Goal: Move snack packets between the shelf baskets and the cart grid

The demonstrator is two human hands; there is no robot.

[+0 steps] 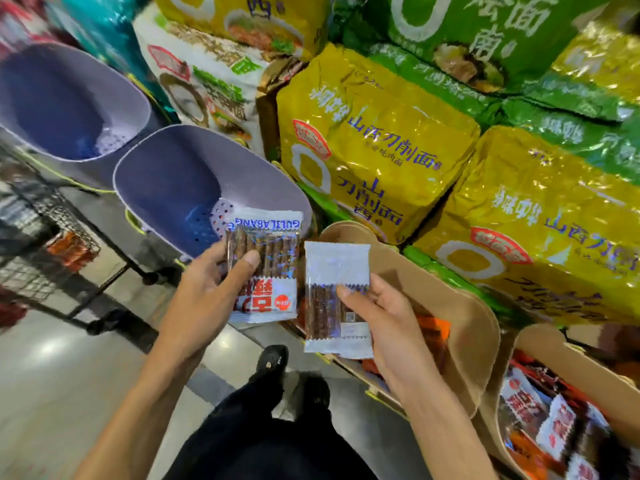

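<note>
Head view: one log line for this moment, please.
left hand holds white printed snack packet | right hand holds white back-facing snack packet over tan basket

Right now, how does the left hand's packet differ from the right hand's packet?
The left packet shows a printed face with blue lettering; the right packet shows a plain white back. The left packet sits higher than the right packet. Both hold brown sticks.

It was a shop: stacked noodle packs (374, 157) at one o'clock, wire cart (41, 216) at nine, stocked baskets (540, 344) at four.
</note>
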